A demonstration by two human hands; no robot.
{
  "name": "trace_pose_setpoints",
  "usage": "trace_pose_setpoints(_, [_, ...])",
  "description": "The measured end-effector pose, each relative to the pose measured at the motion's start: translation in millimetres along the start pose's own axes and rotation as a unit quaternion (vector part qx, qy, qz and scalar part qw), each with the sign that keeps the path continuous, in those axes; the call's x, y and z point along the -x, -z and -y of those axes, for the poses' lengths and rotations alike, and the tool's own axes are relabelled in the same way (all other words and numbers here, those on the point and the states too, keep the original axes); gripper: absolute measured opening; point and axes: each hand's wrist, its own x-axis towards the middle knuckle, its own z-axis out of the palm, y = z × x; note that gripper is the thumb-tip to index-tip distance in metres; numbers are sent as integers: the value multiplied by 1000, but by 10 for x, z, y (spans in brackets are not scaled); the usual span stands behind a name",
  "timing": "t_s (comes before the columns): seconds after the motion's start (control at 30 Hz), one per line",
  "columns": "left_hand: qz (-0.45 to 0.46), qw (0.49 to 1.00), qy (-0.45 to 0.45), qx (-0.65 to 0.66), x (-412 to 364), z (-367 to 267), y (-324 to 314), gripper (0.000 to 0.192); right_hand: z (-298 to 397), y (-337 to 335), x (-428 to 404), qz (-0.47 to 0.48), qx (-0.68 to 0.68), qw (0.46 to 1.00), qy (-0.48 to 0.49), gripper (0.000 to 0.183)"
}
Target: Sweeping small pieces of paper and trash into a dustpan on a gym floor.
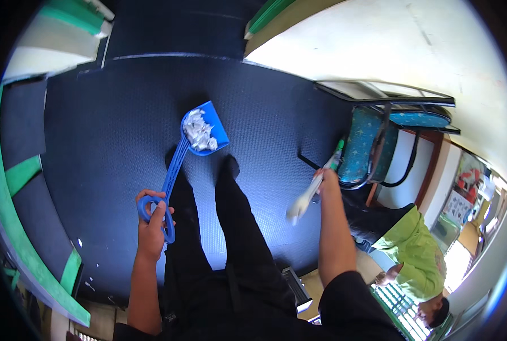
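Note:
My left hand (153,223) grips the looped end of a blue plastic dustpan's long handle. The dustpan (218,128) is out past my feet, low over or on the dark floor; which of the two cannot be told. Crumpled whitish scraps (199,131) lie in its pan. In my right hand (327,179) is a pale, stick-like object (306,197), blurred, with a green part at its far end; its exact kind cannot be told. It is held at a slant beside the chair, apart from the dustpan.
A metal-framed chair (362,143) with a teal patterned seat stands at the right by the white wall (385,42). Behind it is a person (419,255) in a lime-green top. A green-edged structure (12,213) curves along the left. Small white bits (80,242) lie on the floor there.

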Motion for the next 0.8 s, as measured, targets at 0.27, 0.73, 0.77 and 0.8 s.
trace_pose_setpoints(0.27, [53,998,1,-43,-332,-287,205,28,-332,1043,1869,137,247,958,-43,26])
trace_pose_setpoints(0.73, [78,995,-36,-46,-387,-436,46,30,-588,1351,2805,181,355,910,109,51])
trace_pose_setpoints(0.77, [72,995,-28,-60,-355,-440,-20,30,-623,1337,2731,182,347,914,109,51])
trace_pose_setpoints(0.8, [62,995,-23,-75,-367,-449,-33,30,-679,1280,2667,189,381,900,95,51])
